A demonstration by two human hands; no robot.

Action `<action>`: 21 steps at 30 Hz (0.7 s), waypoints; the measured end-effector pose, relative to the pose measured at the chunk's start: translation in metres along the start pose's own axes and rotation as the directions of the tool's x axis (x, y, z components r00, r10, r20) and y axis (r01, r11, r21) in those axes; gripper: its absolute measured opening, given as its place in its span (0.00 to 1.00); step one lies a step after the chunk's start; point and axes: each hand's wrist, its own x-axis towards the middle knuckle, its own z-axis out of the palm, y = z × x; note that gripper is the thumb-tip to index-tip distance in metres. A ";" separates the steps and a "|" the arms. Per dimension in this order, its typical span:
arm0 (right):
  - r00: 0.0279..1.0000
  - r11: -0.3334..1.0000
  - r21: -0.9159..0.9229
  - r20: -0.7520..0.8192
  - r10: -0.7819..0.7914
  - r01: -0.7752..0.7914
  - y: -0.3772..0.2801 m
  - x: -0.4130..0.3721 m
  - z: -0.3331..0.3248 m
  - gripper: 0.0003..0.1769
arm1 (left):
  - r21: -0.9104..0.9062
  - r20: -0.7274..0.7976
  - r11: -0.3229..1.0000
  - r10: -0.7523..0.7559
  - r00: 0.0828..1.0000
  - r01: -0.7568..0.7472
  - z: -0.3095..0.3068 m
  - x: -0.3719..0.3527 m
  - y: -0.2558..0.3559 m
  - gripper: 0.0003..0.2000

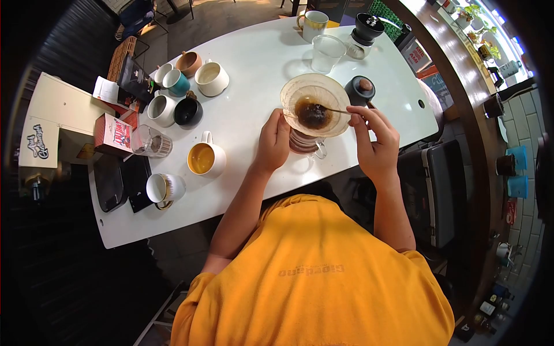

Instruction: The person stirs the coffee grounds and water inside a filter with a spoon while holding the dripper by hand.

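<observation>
A pour-over coffee dripper [340, 124] lined with a pale paper filter [293, 92] sits on a clear glass server [304, 143] with a handle. Dark wet coffee [313, 118] lies at the bottom of the filter. My left hand [273, 141] grips the dripper's left side, thumb near the rim, with some fingers hidden behind it. Between the closed fingers of my right hand [378, 135] is a thin metal spoon [334, 110], reaching over the right rim. Its tip dips into the coffee.
Behind the dripper stand a clear cup [328, 55], a dark lidded jar [360, 91], a mug [314, 26] and a hand grinder [367, 32]. A yellow-lined mug [206, 158], a glass [151, 142] and several cups occupy the left of the white table [248, 115].
</observation>
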 end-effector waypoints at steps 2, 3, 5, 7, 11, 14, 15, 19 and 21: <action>0.997 0.999 0.026 0.056 0.046 -0.048 0.001 -0.001 0.001 0.07 | -0.029 0.005 0.999 -0.026 1.000 0.027 -0.001 0.000 -0.003 0.12; 0.998 0.999 0.027 0.053 0.041 -0.042 0.000 -0.001 0.000 0.07 | -0.028 0.004 0.999 -0.021 1.000 0.021 0.000 0.000 -0.002 0.12; 0.999 1.000 0.012 0.033 0.006 -0.006 -0.004 -0.001 -0.002 0.07 | -0.054 -0.009 0.998 -0.015 1.000 0.014 0.002 -0.001 -0.002 0.12; 1.000 0.999 0.033 0.002 -0.008 0.008 -0.008 0.001 -0.004 0.07 | -0.047 -0.008 0.999 -0.011 1.000 0.010 0.001 0.000 -0.004 0.12; 0.999 0.999 0.026 0.004 -0.034 0.034 -0.012 0.002 -0.008 0.06 | -0.048 -0.011 0.999 -0.011 1.000 0.010 0.002 -0.001 -0.002 0.11; 0.998 0.998 -0.014 0.025 -0.063 0.063 -0.010 0.002 -0.005 0.06 | -0.034 -0.005 0.999 -0.018 1.000 0.018 0.002 -0.001 0.002 0.11; 0.997 0.997 -0.023 0.019 -0.073 0.073 -0.009 0.002 -0.004 0.06 | -0.033 -0.008 0.999 -0.008 1.000 0.008 0.003 -0.001 0.002 0.11; 0.996 0.998 0.019 -0.074 -0.058 0.060 -0.007 0.007 -0.003 0.06 | 0.012 -0.030 1.000 0.024 0.999 -0.023 0.001 0.000 -0.004 0.11; 0.996 0.997 0.002 -0.060 -0.071 0.071 -0.003 0.007 -0.002 0.06 | -0.034 -0.023 0.999 0.005 1.000 -0.006 0.002 0.000 -0.006 0.11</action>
